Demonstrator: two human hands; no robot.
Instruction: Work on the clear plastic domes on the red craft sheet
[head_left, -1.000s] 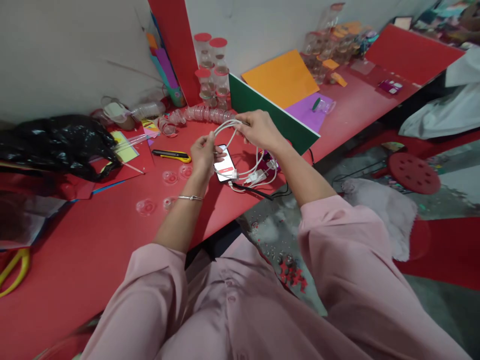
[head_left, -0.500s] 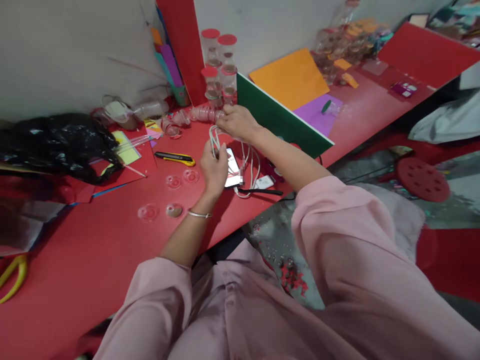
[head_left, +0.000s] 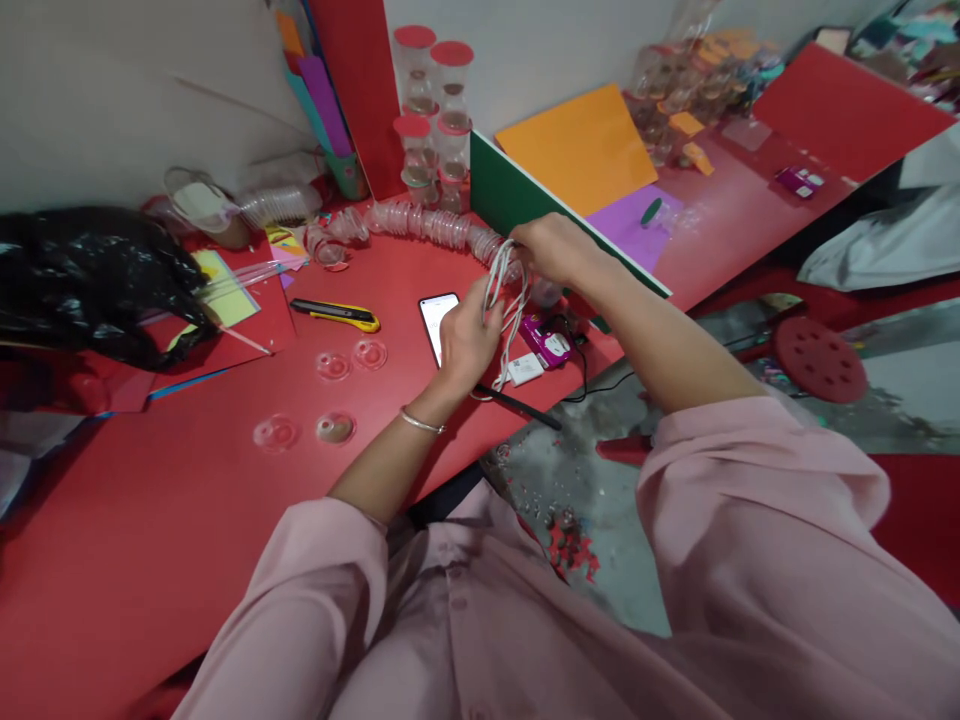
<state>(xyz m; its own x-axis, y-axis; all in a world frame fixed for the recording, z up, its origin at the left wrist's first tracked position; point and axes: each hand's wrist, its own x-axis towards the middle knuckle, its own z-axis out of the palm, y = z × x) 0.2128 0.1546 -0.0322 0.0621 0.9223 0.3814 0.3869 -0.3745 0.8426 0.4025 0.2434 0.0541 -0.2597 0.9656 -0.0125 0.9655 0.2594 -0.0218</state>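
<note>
My left hand [head_left: 470,335] is closed around a looped white cable [head_left: 498,280], above the right side of a lit phone [head_left: 439,318] lying on the red table. Higher and to the right, my right hand [head_left: 556,250] pinches the top of the same loops, its fingertips partly hidden. Strands of the cable hang down to a white adapter [head_left: 525,369], beside a purple box [head_left: 550,341] and a black strap [head_left: 525,407]. Behind the hands runs a curved row of nested clear plastic cups [head_left: 435,226].
A yellow and black cutter [head_left: 335,314] and several clear domed lids [head_left: 370,353] lie on the left. A green board [head_left: 517,185] stands upright behind my right hand. Stacked cups with red lids [head_left: 452,100] stand at the back; a black plastic bag [head_left: 90,285] is far left.
Both hands have moved right with the cable, and its loops are gathered more tightly. More of the phone, the cup row and the purple box now shows. The camera view has shifted slightly.
</note>
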